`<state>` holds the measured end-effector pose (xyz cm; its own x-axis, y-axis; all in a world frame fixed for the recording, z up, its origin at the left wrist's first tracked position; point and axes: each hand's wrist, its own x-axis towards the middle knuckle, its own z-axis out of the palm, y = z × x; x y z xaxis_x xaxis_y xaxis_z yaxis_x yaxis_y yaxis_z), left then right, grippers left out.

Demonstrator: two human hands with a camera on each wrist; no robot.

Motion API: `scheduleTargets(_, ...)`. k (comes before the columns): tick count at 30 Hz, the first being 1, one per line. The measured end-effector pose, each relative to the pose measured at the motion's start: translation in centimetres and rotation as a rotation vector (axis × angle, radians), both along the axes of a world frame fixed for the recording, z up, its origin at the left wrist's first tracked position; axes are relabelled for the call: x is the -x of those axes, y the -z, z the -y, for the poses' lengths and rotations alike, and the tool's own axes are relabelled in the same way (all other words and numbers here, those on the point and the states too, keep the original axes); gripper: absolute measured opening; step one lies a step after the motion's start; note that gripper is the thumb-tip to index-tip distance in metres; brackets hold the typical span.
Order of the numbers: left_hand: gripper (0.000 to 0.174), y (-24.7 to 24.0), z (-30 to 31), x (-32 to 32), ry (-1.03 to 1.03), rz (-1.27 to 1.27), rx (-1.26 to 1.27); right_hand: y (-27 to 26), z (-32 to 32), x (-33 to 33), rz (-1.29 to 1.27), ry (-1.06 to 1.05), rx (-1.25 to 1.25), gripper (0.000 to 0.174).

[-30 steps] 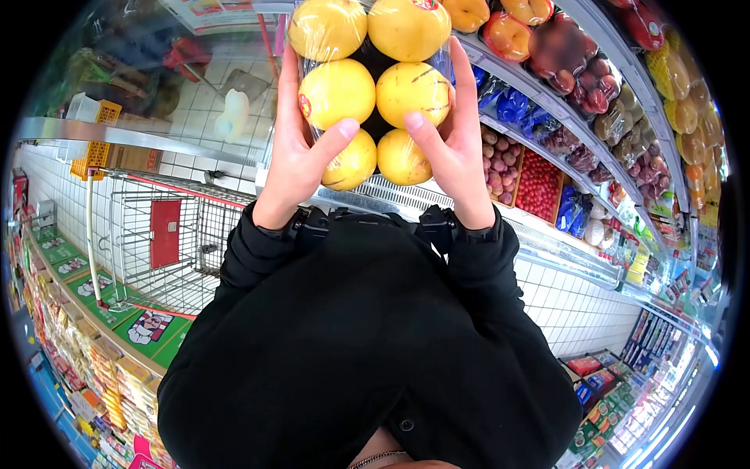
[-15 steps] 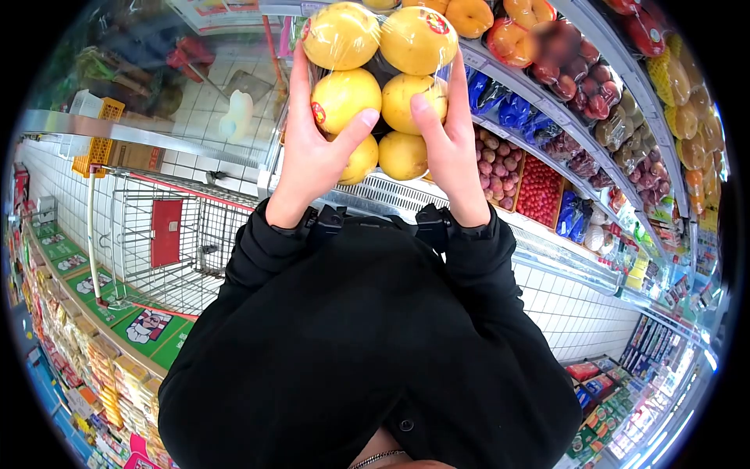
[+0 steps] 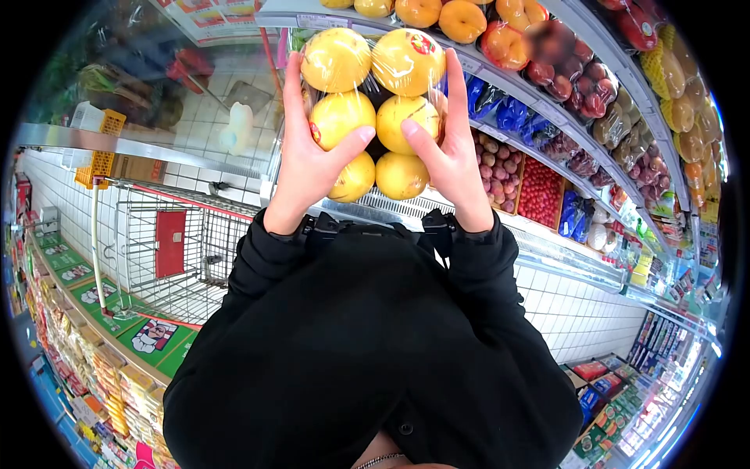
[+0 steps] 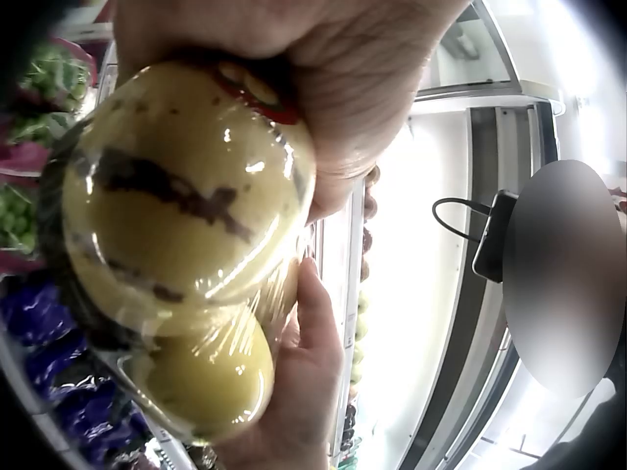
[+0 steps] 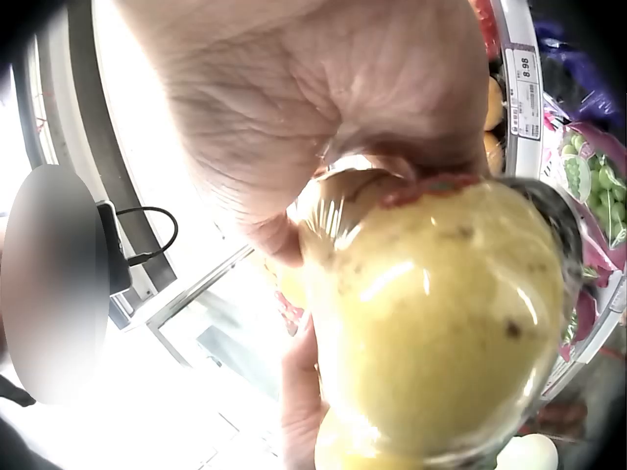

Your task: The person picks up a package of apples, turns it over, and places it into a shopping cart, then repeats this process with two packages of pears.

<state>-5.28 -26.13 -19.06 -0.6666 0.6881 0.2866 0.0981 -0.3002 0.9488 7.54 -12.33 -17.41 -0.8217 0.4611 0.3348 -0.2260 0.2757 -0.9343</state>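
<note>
A film-wrapped pack of pepino melons [image 3: 344, 121], yellow fruits with dark streaks and red stickers, is held up in front of the chest. My left hand [image 3: 308, 172] grips its left side, the thumb over a middle fruit and the fingers along the edge. On the opposite side my right hand [image 3: 457, 168] holds it the same way, thumb on top. The left wrist view shows a purple-streaked pepino melon [image 4: 186, 196] close under the left palm. Shiny film covers the pepino melon [image 5: 441, 313] below the right palm. The pack's underside is hidden.
Chilled shelves with packed orange fruit [image 3: 462, 21], dark red fruit [image 3: 586, 86] and boxed red berries [image 3: 541, 187] stand ahead and to the right. A shopping cart [image 3: 170, 244] with a red panel is at the left, near a yellow crate [image 3: 101, 148].
The pack first shifted slightly right, then back left, and now sits lower in the head view, nearer the body. Both hands moved with it and kept their grip. The view has shifted slightly.
</note>
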Motion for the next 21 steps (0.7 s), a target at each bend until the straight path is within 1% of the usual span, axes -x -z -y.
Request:
scheduleTargets(4, 0.104, 0.1, 0.2, 0.4, 0.008, -0.079, -0.007, -0.6, 0.3, -0.6, 0.037, -0.105, 0.089, 0.094)
scheduleTargets(7, 0.104, -0.5, 0.3, -0.2, 0.082, 0.113, -0.017, -0.5, 0.4, -0.8, 0.049, -0.098, 0.145, 0.094)
scheduleTargets(8, 0.103, -0.4, 0.2, -0.1, 0.073, 0.080, -0.009, -0.4, 0.5, -0.8, 0.037, -0.078, 0.137, 0.089)
scheduleTargets(11, 0.103, 0.4, 0.1, -0.1, 0.055, -0.007, 0.014, -0.4, 0.7, -0.6, 0.025, 0.045, 0.133, 0.083)
scheduleTargets(12, 0.103, 0.5, 0.0, -0.2, 0.055, -0.029, 0.019, -0.2, 0.5, -0.5, -0.011, 0.080, 0.065, 0.077)
scheduleTargets(16, 0.101, 0.6, -0.2, -0.8, 0.047, -0.098, 0.031, 0.5, 0.1, -0.7, 0.000, 0.137, 0.086, 0.067)
scheduleTargets(18, 0.098, 0.4, -0.3, -1.4, 0.065, -0.043, -0.008, 0.7, -0.1, -0.8, -0.003, 0.156, 0.090, 0.063)
scheduleTargets(21, 0.091, 0.5, -0.4, -1.7, 0.064, 0.032, -0.050, 0.7, 0.4, -0.9, -0.017, 0.146, 0.169, 0.057)
